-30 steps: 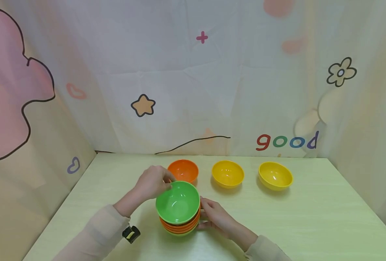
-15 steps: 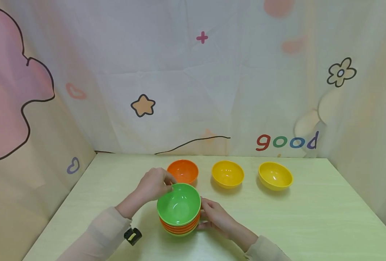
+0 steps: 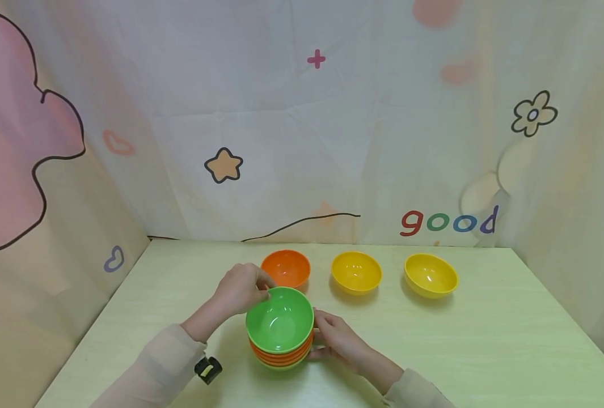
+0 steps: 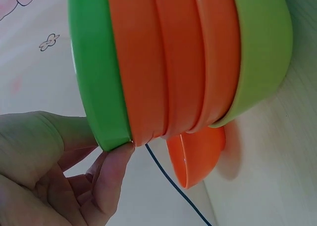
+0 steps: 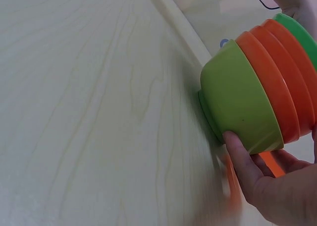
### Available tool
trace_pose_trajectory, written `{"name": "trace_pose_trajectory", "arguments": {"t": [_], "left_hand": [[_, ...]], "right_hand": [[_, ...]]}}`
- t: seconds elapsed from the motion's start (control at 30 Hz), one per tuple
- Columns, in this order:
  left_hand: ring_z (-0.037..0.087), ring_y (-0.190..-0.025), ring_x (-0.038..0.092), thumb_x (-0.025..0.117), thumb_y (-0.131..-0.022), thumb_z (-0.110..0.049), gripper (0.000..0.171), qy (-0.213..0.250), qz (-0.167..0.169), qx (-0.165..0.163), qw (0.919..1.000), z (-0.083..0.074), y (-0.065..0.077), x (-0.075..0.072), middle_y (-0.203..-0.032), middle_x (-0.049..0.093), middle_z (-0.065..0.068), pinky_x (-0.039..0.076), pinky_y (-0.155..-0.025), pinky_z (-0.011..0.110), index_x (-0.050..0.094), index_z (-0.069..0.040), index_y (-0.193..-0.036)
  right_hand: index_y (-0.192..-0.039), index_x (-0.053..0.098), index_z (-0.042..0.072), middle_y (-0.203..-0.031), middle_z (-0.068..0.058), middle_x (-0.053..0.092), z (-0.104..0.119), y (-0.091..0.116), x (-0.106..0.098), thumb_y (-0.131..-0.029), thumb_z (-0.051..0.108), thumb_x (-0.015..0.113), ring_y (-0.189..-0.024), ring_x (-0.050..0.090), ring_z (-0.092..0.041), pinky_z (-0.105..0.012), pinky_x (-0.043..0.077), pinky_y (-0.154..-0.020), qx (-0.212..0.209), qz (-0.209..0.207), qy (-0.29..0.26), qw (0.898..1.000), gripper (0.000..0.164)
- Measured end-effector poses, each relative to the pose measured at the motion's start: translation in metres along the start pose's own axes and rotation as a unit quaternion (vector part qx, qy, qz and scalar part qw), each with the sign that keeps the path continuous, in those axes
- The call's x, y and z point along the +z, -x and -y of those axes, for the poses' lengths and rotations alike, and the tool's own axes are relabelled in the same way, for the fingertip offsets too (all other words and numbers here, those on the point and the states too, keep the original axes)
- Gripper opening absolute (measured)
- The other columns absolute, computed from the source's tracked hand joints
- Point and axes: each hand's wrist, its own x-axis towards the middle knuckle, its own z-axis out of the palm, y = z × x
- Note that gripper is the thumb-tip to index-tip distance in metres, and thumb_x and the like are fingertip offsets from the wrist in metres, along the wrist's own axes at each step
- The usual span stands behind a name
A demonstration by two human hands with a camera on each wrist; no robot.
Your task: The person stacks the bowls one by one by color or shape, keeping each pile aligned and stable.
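Observation:
A stack of bowls stands near the front middle of the table. On top sits a bright green bowl; beneath it are three nested orange bowls, with a light green bowl at the bottom. My left hand pinches the top bowl's rim at its far left, thumb and fingers on either side of the edge in the left wrist view. My right hand holds the right side of the stack, a finger against the bottom bowl and the others partly hidden behind the stack.
Behind the stack is a single orange bowl, partly covered by the green one. Two yellow bowls, a middle one and a right one, stand along the back of the pale table. A printed curtain hangs behind.
The top green bowl and my left hand have shifted slightly right and down, the bowl settling closer onto the orange ones. My right hand stays in place.

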Motion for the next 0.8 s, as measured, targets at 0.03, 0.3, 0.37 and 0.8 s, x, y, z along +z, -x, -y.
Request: {"name": "trace_pose_trajectory", "arguments": {"t": [0.03,0.3,0.37,0.8], "left_hand": [[0.011,-0.064,0.055,0.073,-0.073,-0.004,0.013,0.000,0.000,-0.002,1.0000,0.0005,-0.0002,0.0006,-0.070,0.064,-0.002,0.044,-0.052,0.022,0.075,-0.011,-0.084],[0.011,-0.064,0.056,0.073,-0.074,-0.006,0.014,0.001,0.009,-0.023,0.9997,0.0011,-0.0018,0.0015,-0.071,0.064,-0.003,0.044,-0.052,0.022,0.075,-0.013,-0.087],[0.011,-0.064,0.056,0.073,-0.074,-0.007,0.014,0.003,0.011,-0.027,0.9996,0.0010,-0.0020,0.0015,-0.071,0.064,-0.002,0.044,-0.051,0.022,0.075,-0.013,-0.087],[0.012,-0.062,0.056,0.073,-0.074,-0.008,0.014,0.002,0.011,-0.046,0.9989,-0.0011,-0.0017,0.0010,-0.070,0.064,-0.002,0.044,-0.049,0.022,0.075,-0.015,-0.087]], "right_hand": [[-0.137,0.037,-0.004,-0.132,-0.020,0.048,-0.0001,0.0003,0.0000,-0.098,0.042,0.038,-0.110,0.058,-0.026,-0.037,0.056,-0.075,-0.001,0.000,0.000,1.000,0.060],[-0.137,0.038,-0.004,-0.135,-0.022,0.044,0.0002,0.0005,0.0000,-0.098,0.042,0.037,-0.112,0.056,-0.029,-0.038,0.056,-0.075,0.002,0.001,-0.003,1.000,0.060],[-0.137,0.038,-0.004,-0.136,-0.022,0.044,0.0003,0.0004,-0.0001,-0.098,0.042,0.037,-0.112,0.056,-0.029,-0.038,0.056,-0.075,0.003,0.002,-0.003,1.000,0.060],[-0.136,0.038,-0.004,-0.135,-0.021,0.046,-0.0005,0.0003,-0.0005,-0.098,0.043,0.037,-0.109,0.058,-0.026,-0.038,0.056,-0.074,0.000,0.004,-0.007,1.000,0.060]]}}
